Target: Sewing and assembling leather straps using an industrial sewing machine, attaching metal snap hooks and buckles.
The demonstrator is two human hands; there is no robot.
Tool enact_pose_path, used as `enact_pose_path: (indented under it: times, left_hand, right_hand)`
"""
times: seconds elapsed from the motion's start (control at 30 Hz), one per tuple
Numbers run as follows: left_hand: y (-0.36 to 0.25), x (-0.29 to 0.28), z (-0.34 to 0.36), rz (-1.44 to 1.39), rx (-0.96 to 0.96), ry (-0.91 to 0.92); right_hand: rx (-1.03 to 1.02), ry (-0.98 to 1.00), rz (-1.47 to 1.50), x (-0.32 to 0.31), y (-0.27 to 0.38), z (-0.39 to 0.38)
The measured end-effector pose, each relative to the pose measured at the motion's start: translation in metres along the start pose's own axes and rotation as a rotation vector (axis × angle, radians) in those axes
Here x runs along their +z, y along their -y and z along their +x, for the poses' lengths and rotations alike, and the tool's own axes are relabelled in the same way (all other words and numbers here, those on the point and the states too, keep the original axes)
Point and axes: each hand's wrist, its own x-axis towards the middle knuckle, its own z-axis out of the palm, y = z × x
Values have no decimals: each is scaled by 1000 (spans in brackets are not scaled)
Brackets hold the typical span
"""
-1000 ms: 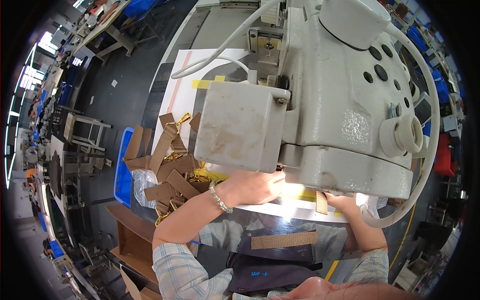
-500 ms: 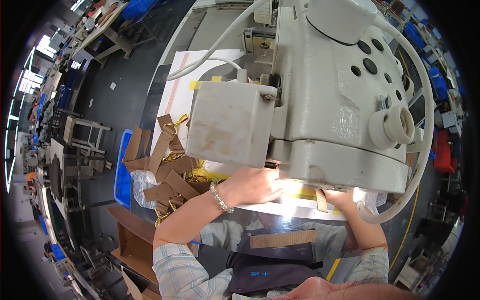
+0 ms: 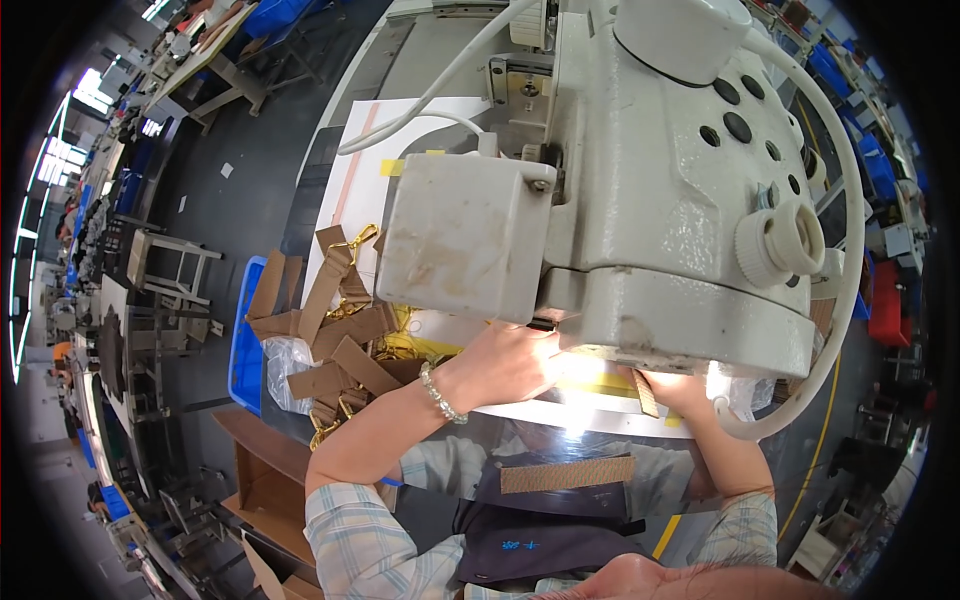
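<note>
My left hand [image 3: 505, 365], a beaded bracelet [image 3: 440, 394] at its wrist, lies under the front of a large off-white sewing machine [image 3: 680, 200]. Its fingers are curled together in bright lamp glare, and their tips and whatever they hold are hidden. My right hand [image 3: 680, 392] is mostly covered by the machine head. A short tan webbing strap [image 3: 645, 394] sticks out from beside its fingers, which look closed on it. Beneath both hands is a white sheet [image 3: 540, 415] with a yellow strip [image 3: 597, 382] across it.
Brown straps with gold clasps [image 3: 345, 325] are heaped left of my left forearm, by a clear plastic bag [image 3: 287, 375] and a blue bin [image 3: 243, 345]. Another woven strip [image 3: 567, 474] lies near the table's front edge. A white cable [image 3: 858, 230] loops around the machine's right side.
The strap end beside my right hand has tilted and shifted slightly. My left hand has moved a little upward, staying under the machine's front.
</note>
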Motion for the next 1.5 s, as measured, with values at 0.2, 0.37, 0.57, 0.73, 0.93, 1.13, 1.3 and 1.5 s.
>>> enact_pose_path:
  times: [0.2,0.37,0.57,0.73,0.93,1.13,1.3,1.5]
  left_hand:
    - [0,5,-3,-14,-17,-15]
    - [1,10,-6,-52,-34,15]
    - [2,12,-8,49,27,78]
    - [2,14,-8,190,102,37]
    - [-1,10,-8,94,33,50]
    - [-5,1,-5,170,67,-65]
    - [-5,-1,-6,-70,-65,37]
    - [1,-12,-6,-100,-69,-53]
  right_hand:
    - [-110,-46,-165,6,-8,-1]
    - [153,37,40,8,-28,-15]
    - [190,31,75,11,-29,-16]
    - [132,35,-38,12,-31,-17]
    - [48,50,-171,15,-32,-14]
    - [-32,61,-314,15,-32,-11]
    - [-106,69,-426,16,-31,-9]
    - [-166,167,-476,11,-31,-6]
